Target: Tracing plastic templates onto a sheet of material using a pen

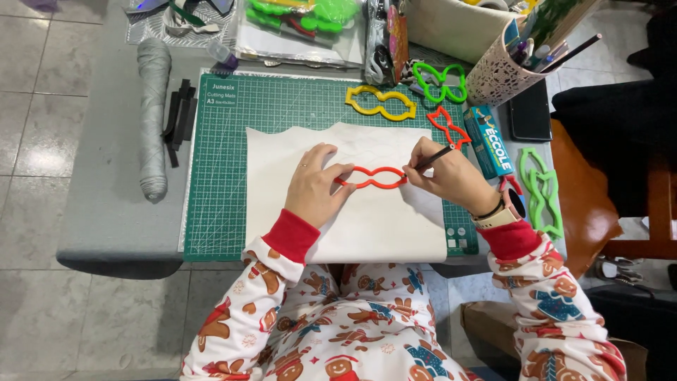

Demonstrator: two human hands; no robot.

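- Nearest, the left hand (315, 190) presses its fingers (337, 171) down on the left lobe of a red outline template (371, 177), pinning it flat on a white sheet (367, 226).
- The right hand (451, 176) has its fingers (417, 159) clenched around a dark pencil (436, 156), whose tip meets the template's right end.
- The sheet lies on a green cutting mat (218, 176), which covers much of the grey bench (106, 212).
- Beyond the sheet lie a yellow template (381, 103), a green butterfly template (440, 82) and a red star-like template (447, 127); a blue glue box (489, 141) and another green template (541, 190) sit to the right.
- At the far right corner a patterned cup (493, 74) holds pens and brushes.
- On the left lies a grey wrapped roll (152, 120).
- Pale floor tiles (42, 106) surround the bench.
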